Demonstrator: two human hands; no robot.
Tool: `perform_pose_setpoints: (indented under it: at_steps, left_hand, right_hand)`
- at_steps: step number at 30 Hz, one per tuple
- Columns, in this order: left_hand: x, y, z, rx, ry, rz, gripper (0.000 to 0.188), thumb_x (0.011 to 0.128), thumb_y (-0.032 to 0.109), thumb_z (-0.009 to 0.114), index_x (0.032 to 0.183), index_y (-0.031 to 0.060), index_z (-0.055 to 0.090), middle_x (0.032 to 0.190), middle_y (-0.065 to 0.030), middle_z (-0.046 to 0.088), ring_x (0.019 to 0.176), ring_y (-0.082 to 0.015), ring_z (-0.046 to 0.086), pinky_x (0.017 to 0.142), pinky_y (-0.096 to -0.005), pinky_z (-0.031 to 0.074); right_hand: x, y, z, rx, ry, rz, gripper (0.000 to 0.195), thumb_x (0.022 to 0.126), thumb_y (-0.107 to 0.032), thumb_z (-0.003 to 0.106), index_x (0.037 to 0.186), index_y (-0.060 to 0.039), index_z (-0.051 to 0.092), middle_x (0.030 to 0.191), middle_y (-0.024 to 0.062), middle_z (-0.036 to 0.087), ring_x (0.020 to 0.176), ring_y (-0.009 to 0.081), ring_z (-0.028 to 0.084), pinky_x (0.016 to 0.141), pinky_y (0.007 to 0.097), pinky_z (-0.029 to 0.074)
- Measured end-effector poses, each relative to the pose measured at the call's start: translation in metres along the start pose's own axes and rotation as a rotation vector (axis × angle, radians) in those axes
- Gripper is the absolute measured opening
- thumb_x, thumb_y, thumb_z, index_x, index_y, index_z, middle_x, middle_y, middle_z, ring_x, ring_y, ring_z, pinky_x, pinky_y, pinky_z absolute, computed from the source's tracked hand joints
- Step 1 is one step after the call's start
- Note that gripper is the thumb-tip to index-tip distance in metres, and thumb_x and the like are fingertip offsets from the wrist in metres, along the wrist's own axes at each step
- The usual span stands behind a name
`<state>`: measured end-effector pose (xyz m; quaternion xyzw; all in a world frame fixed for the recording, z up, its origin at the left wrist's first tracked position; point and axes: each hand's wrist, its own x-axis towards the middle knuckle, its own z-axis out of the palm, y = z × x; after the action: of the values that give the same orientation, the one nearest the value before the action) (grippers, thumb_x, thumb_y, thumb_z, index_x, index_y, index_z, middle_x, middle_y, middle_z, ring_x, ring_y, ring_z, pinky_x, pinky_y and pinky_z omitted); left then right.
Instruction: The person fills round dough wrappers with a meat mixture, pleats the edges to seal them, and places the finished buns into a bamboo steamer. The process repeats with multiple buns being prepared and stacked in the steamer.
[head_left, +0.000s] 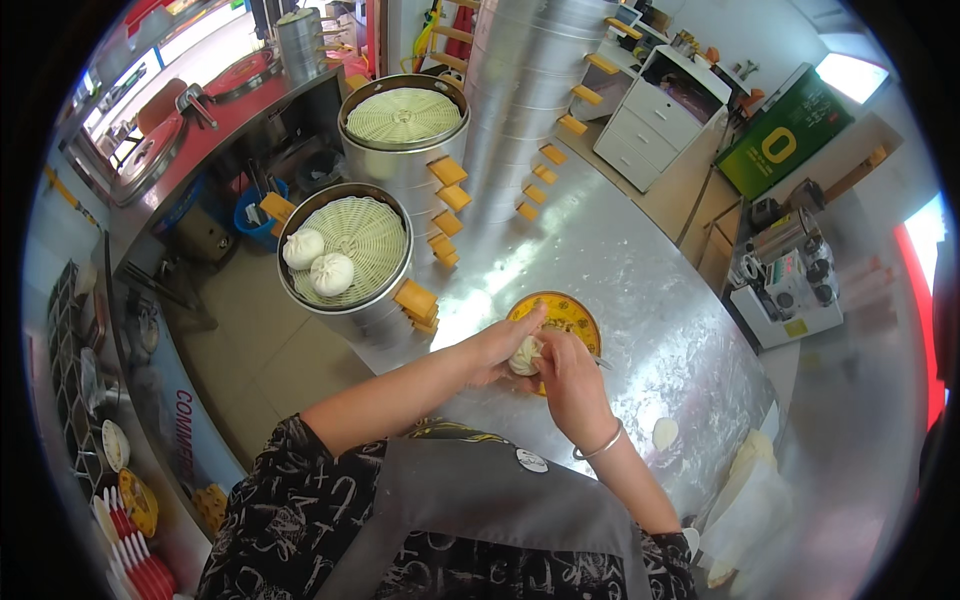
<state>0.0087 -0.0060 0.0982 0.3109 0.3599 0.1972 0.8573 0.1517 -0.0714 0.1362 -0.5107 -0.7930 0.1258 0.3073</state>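
Note:
A pleated dough bun (526, 356) rests in my left hand (501, 346), which cups it from the left and below. The fingers of my right hand (568, 369) pinch the bun's folds from the right side. Beneath both hands is a yellow patterned plate (576, 313), partly covered by them, with some filling on it. A metal utensil handle (602, 363) sticks out past the plate's right rim. To the right, a flat round dough wrapper (664, 433) lies on the floured steel table (637, 322).
On the left, a steamer (367, 251) with a woven liner holds two buns (319, 262). Behind it stands another steamer (405, 116), beside a tall stack of steamer tiers (525, 90) with wooden handles. Dough under a plastic sheet (746, 495) lies at the right edge.

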Motion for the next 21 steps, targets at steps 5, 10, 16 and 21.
perform_pose_setpoints:
  at_steps: [5, 10, 16, 21]
  left_hand:
    - [0.005, -0.005, -0.012, -0.118, -0.172, 0.013, 0.065, 0.096, 0.066, 0.033, 0.097, 0.0084, 0.062, 0.076, -0.0027, 0.059, 0.056, -0.0124, 0.051, 0.047, -0.0257, 0.040]
    - [0.001, -0.002, 0.006, -0.005, 0.031, -0.004, 0.061, 0.098, 0.064, 0.034, 0.100, 0.0095, 0.061, 0.074, -0.0018, 0.057, 0.056, -0.0112, 0.049, 0.047, -0.0247, 0.039]
    - [-0.001, -0.007, 0.003, -0.213, -0.177, 0.019, 0.061, 0.096, 0.066, 0.034, 0.097, 0.0109, 0.060, 0.071, -0.0011, 0.055, 0.052, -0.0110, 0.047, 0.044, -0.0235, 0.036]
    - [-0.009, -0.013, 0.005, -0.169, -0.160, 0.100, 0.059, 0.097, 0.065, 0.034, 0.094, 0.0116, 0.060, 0.074, -0.0005, 0.057, 0.054, -0.0122, 0.049, 0.047, -0.0267, 0.040]
  right_hand:
    - [-0.003, 0.007, -0.005, -0.085, 0.009, 0.030, 0.017, 0.085, -0.002, 0.064, 0.098, -0.0018, 0.054, 0.087, 0.0151, 0.056, 0.079, 0.0349, 0.058, 0.068, 0.0422, 0.047]
    - [0.000, -0.009, -0.010, 0.060, 0.049, 0.082, 0.016, 0.084, -0.003, 0.065, 0.096, -0.0017, 0.053, 0.088, 0.0152, 0.055, 0.081, 0.0345, 0.056, 0.069, 0.0428, 0.047]
    - [-0.008, 0.000, -0.013, -0.121, 0.127, 0.028, 0.015, 0.084, 0.000, 0.066, 0.095, -0.0035, 0.057, 0.085, 0.0130, 0.056, 0.073, 0.0313, 0.058, 0.063, 0.0391, 0.048]
    - [-0.004, -0.016, -0.016, -0.097, 0.150, -0.049, 0.014, 0.085, 0.001, 0.065, 0.095, -0.0032, 0.057, 0.086, 0.0134, 0.056, 0.073, 0.0314, 0.058, 0.062, 0.0390, 0.047]
